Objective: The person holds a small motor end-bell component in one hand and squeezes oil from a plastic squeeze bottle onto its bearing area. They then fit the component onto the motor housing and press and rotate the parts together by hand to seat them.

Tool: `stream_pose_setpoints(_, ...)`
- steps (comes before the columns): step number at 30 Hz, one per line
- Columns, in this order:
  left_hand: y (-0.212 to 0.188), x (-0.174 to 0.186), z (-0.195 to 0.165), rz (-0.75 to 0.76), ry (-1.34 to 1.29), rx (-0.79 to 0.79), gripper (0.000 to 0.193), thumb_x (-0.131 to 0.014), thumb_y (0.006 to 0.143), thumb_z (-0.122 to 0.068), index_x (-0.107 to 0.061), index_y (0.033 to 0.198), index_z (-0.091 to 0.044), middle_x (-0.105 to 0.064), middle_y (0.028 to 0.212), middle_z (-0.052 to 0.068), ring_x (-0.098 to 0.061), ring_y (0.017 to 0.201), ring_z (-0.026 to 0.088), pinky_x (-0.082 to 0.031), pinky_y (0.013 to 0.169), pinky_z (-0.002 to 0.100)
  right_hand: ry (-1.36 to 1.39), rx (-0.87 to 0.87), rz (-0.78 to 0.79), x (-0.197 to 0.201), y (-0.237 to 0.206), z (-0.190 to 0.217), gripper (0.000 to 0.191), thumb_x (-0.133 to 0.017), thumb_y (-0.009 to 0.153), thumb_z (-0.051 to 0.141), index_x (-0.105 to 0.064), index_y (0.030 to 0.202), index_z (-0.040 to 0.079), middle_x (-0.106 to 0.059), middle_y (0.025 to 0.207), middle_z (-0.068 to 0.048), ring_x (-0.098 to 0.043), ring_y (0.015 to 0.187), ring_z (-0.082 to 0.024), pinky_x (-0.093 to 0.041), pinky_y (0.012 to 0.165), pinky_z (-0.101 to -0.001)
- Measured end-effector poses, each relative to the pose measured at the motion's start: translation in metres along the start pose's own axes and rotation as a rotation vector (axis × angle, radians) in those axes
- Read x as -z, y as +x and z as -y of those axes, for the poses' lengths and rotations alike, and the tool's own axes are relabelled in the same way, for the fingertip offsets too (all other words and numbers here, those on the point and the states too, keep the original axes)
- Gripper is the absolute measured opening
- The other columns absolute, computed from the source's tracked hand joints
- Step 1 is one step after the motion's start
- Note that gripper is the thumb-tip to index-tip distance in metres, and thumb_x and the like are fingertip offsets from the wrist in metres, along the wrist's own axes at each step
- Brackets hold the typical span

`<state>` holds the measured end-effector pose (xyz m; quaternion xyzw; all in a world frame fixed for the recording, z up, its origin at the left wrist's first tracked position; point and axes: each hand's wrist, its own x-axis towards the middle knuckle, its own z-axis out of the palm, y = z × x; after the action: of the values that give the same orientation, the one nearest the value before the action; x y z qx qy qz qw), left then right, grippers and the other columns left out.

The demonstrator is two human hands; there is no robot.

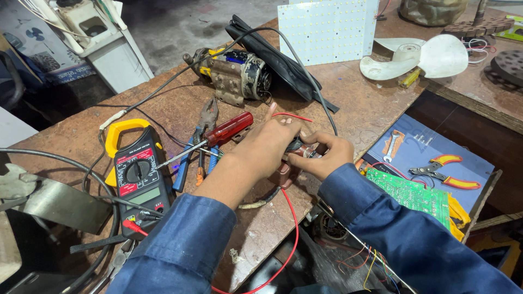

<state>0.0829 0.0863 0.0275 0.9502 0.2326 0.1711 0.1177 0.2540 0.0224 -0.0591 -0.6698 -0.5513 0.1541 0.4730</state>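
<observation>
Both hands meet over a small dark round part (303, 148) at the middle of the brown workbench (348, 103). My left hand (267, 146) covers it from above, one finger pointing up. My right hand (322, 155) pinches it from the right. A thin red wire (291, 218) runs from under the hands down past the bench's front edge. A red-handled screwdriver (220, 133) lies just left of my left hand, touching neither hand.
A yellow and black clamp meter (136, 174) lies at the left, with pliers (202, 130) beside it. An old motor (231, 73) and a white LED panel (326, 30) sit at the back. A green circuit board (411, 193), wire strippers (444, 171) and a small wrench (390, 148) lie at the right.
</observation>
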Motion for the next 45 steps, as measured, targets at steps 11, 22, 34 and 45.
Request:
stream_pose_setpoints(11, 0.001, -0.004, 0.005, -0.004, 0.029, 0.038, 0.045, -0.079, 0.069, -0.002, -0.062, 0.111, -0.007, -0.071, 0.102, 0.019, -0.067, 0.105, 0.042, -0.028, 0.119, 0.054, -0.007, -0.107, 0.002, 0.000, 0.002, 0.003, 0.053, -0.099, 0.057, 0.037, -0.080, 0.095, 0.005, -0.065, 0.061, -0.003, -0.054, 0.052, -0.007, -0.043, 0.049, -0.0265)
stream_pose_setpoints(22, 0.002, -0.005, 0.008, 0.040, 0.120, 0.028, 0.054, -0.082, 0.068, -0.010, -0.061, 0.117, -0.008, -0.072, 0.102, 0.016, -0.067, 0.105, 0.038, -0.021, 0.122, 0.054, 0.046, -0.076, 0.016, 0.003, 0.005, 0.005, 0.049, -0.098, 0.057, 0.034, -0.073, 0.089, 0.007, -0.066, 0.060, 0.000, -0.056, 0.051, -0.005, -0.043, 0.049, -0.0238)
stream_pose_setpoints(34, 0.006, -0.006, 0.006, 0.075, 0.174, 0.061, 0.048, -0.083, 0.069, -0.011, -0.062, 0.112, -0.009, -0.072, 0.107, 0.012, -0.065, 0.110, 0.034, -0.015, 0.124, 0.055, 0.013, 0.008, 0.007, 0.003, 0.010, -0.005, 0.053, -0.097, 0.056, 0.039, -0.065, 0.085, 0.009, -0.059, 0.058, 0.000, -0.050, 0.053, -0.005, -0.040, 0.050, -0.0251)
stream_pose_setpoints(45, 0.006, -0.008, 0.008, 0.085, 0.147, 0.076, 0.050, -0.082, 0.071, -0.012, -0.063, 0.117, -0.011, -0.072, 0.108, 0.012, -0.065, 0.111, 0.033, -0.014, 0.124, 0.055, 0.024, 0.003, 0.008, 0.003, 0.010, -0.005, 0.057, -0.096, 0.056, 0.041, -0.065, 0.091, 0.009, -0.057, 0.058, 0.002, -0.049, 0.053, -0.006, -0.039, 0.050, -0.0257)
